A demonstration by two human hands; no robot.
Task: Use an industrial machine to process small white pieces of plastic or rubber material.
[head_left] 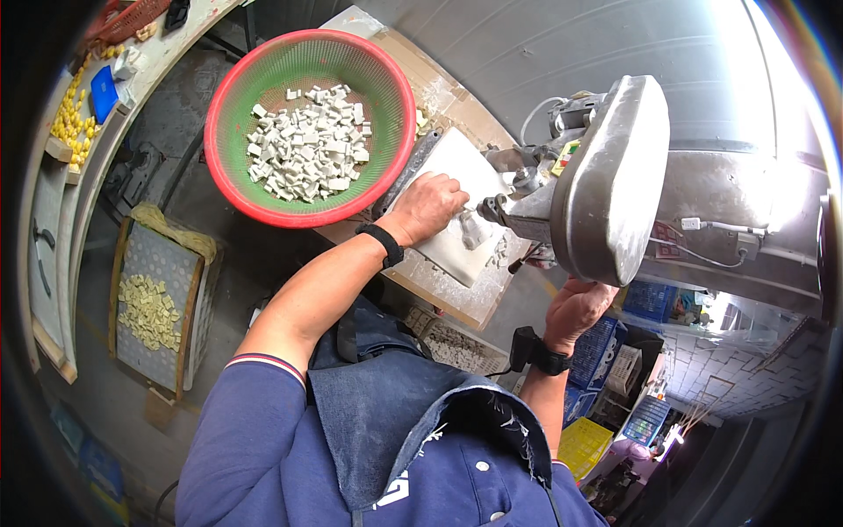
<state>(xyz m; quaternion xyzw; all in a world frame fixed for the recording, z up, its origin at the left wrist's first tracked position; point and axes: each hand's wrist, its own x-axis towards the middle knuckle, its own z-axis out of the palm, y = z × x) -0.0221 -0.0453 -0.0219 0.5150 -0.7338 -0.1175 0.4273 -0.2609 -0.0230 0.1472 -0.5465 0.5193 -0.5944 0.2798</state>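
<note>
My left hand (428,207) is closed, its fingers curled over a pale flat board (461,250) beside a metal bench machine. What those fingers hold, if anything, is hidden. Just right of them are the machine's metal spindle parts (525,180) and a small whitish piece (475,230). The machine's long rounded grey cover (610,189) rises over my right hand (581,309). That hand is bent at the cover's lower edge, with its fingertips out of sight, so its grip cannot be made out. Left of the board, a red-rimmed green basket (230,180) contains many small white blocks (312,145).
Cardboard (430,66) lies under the basket and board. At lower left, a framed tray (140,255) bears pale yellow pieces. A curved bench (88,189) with yellow bits runs along the far left. Blue crates (597,351) and a yellow crate (584,446) stand at right.
</note>
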